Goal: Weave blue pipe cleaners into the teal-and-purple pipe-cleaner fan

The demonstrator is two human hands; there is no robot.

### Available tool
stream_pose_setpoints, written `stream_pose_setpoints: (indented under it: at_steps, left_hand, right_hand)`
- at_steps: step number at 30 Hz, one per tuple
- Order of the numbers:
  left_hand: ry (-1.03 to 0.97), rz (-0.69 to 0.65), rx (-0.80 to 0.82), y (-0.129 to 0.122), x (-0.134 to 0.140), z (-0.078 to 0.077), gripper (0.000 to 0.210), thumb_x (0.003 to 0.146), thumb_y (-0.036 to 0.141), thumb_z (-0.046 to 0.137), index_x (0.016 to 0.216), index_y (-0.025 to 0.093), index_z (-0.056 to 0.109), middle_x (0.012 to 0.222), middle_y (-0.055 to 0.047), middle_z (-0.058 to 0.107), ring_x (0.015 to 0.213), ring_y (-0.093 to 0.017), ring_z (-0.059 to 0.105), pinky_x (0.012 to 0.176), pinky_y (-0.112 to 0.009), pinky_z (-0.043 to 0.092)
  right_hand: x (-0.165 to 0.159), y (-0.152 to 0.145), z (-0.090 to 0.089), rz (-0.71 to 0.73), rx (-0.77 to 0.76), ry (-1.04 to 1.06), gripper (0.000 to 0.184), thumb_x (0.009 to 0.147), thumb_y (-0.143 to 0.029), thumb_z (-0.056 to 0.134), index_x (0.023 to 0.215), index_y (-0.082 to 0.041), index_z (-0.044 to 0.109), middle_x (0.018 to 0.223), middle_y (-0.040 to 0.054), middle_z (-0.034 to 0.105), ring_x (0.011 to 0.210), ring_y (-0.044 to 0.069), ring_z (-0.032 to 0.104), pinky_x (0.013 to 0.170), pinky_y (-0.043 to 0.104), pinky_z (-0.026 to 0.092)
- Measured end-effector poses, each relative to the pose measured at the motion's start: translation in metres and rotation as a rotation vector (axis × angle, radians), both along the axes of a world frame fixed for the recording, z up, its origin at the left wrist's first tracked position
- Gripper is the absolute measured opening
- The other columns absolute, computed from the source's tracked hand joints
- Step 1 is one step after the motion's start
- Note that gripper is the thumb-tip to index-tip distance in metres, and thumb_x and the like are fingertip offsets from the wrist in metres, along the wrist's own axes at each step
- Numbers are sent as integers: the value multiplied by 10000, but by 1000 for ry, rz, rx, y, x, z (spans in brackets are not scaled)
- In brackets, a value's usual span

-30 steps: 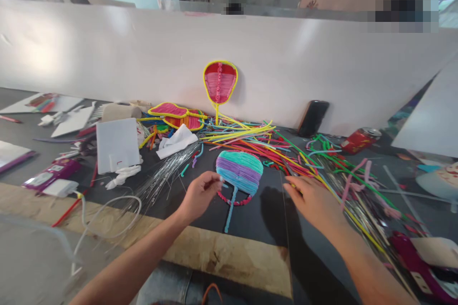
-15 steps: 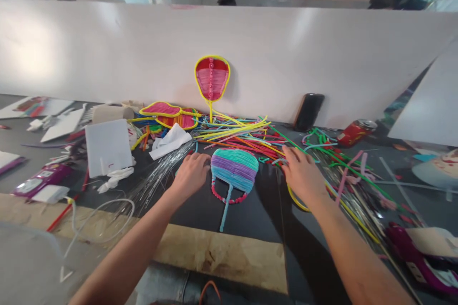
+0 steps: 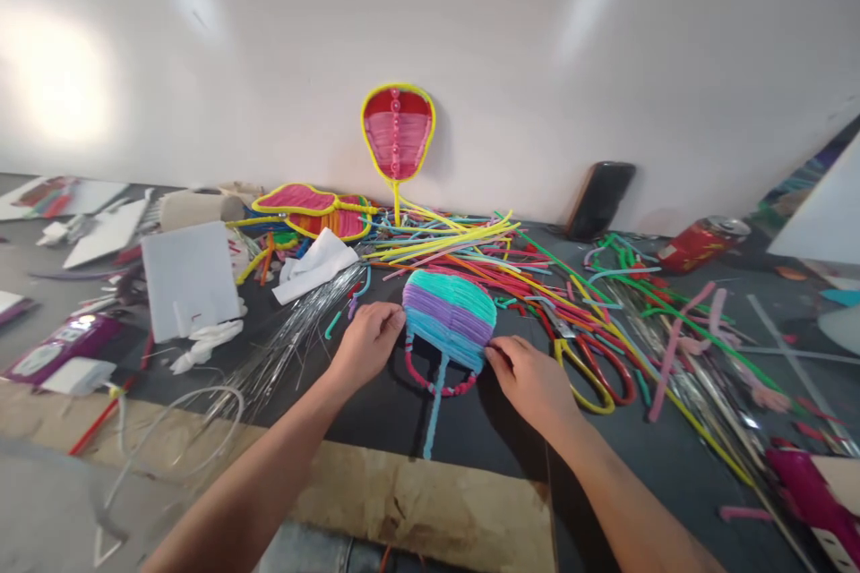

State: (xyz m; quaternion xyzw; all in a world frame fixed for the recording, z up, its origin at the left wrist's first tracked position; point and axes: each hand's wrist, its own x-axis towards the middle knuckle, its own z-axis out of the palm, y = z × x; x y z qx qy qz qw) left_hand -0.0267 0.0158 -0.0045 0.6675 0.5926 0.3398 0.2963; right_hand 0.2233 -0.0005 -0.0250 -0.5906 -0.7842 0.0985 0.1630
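A small hand fan made of pipe cleaners [image 3: 449, 312], banded in teal, purple and blue, is held a little tilted over the dark tabletop. Its blue stem points toward me, and a pink-and-red twisted rim curves below the bands. My left hand [image 3: 369, 342] pinches the left edge, fingers closed. At the lower right edge, the thumb and fingertips of my right hand [image 3: 534, 383] grip the fan too. To the right of that hand lie scissors [image 3: 586, 376] with yellow and red handles.
Loose pipe cleaners [image 3: 450, 242] pile up behind the fan. A pink fan with yellow edging [image 3: 398, 134] leans upright on the white board [image 3: 269, 63]. Also around are a black phone [image 3: 601, 201], a red can [image 3: 702, 243], thin wires [image 3: 288, 345] and a purple power strip [image 3: 64, 345].
My right hand has come left from near the scissors to the fan's right edge. My left hand has closed on its left edge. The fan has shifted and tilted slightly; the view has dipped.
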Motion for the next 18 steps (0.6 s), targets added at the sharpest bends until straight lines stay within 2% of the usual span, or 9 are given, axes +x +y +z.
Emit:
stream_pose_setpoints:
  at_steps: [3, 6, 9, 13, 16, 18]
  left_hand:
    - [-443, -71, -320, -5, 3, 7, 272, 824, 411, 554, 887, 159, 630, 744, -31, 626, 674, -150, 555, 631, -262, 435]
    - [-673, -101, -517, -8, 7, 12, 299, 711, 326, 704, 931, 141, 624, 805, -38, 648, 686, -124, 576, 624, -224, 449]
    - [-697, -66, -565, -9, 7, 12, 303, 652, 263, 752, 902, 138, 634, 780, -29, 652, 669, -112, 582, 615, -211, 458]
    - [-718, -63, -593, -6, 4, 10, 281, 657, 245, 754, 895, 140, 647, 784, -35, 666, 667, -112, 596, 622, -212, 472]
    - [-758, -91, -550, -5, 2, 10, 260, 671, 231, 753, 890, 130, 656, 782, -43, 666, 664, -112, 594, 639, -217, 479]
    - [-791, -98, -521, -5, 1, 12, 250, 674, 228, 757, 880, 125, 661, 763, -38, 662, 645, -104, 587, 638, -214, 479]
  right_hand:
    - [6, 2, 0, 31, -28, 82, 245, 914, -320, 407, 913, -222, 632, 879, 52, 686, 801, 197, 663, 625, 268, 437]
    - [8, 2, 0, 41, -58, 128, 258, 914, -329, 400, 921, -222, 634, 900, 54, 691, 825, 205, 666, 662, 281, 459]
    - [8, 2, 0, 48, -71, 156, 265, 912, -332, 399, 935, -217, 637, 914, 59, 693, 829, 211, 668, 686, 294, 474]
    - [11, 3, 0, 48, -77, 241, 269, 903, -328, 411, 952, -204, 645, 932, 72, 698, 853, 216, 665, 729, 314, 490]
    - [15, 5, -1, -16, -102, 395, 271, 880, -364, 457, 983, -196, 643, 948, 91, 698, 843, 218, 659, 742, 336, 500]
    - [17, 6, 0, -101, -204, 596, 330, 861, -424, 493, 1048, -183, 617, 932, 103, 693, 776, 212, 652, 656, 326, 511]
